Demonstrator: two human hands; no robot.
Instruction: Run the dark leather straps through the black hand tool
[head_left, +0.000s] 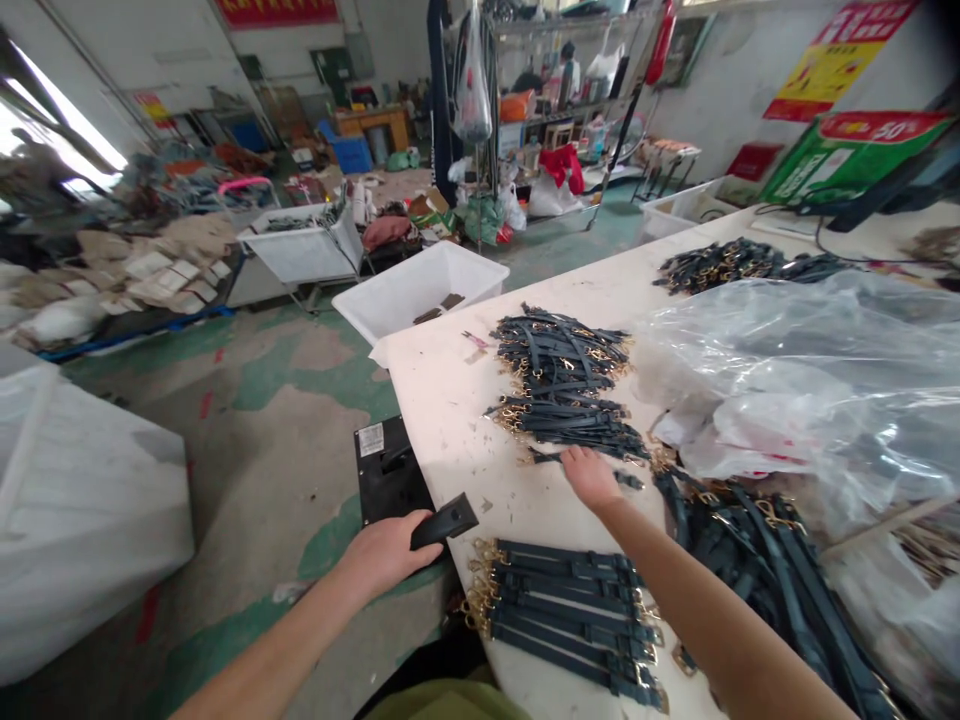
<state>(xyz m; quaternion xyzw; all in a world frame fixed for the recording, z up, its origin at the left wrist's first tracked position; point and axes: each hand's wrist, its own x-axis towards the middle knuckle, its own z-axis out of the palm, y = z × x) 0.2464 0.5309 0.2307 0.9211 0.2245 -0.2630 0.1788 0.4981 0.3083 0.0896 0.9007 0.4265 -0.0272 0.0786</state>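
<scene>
My left hand (394,555) is closed around a black, block-ended handheld object (448,519) beside the table's left edge; its exact kind is unclear. Over the table, my right hand (591,476) rests on a single dark strap (628,480), whose ends stick out on both sides of the fingers. Just beyond that hand lies a pile of dark blue-grey straps (562,375) with gold-coloured clasps. Nearer my body, several similar straps (570,615) are laid side by side in a row, clasps to the left and buckles to the right.
On the white table (442,400) are small pliers (475,340), a clear plastic sheet (810,370), a heap of longer straps (757,560) and another strap pile (727,263). White bins (427,280) stand beyond the table. Below its left edge is a black panel (390,475).
</scene>
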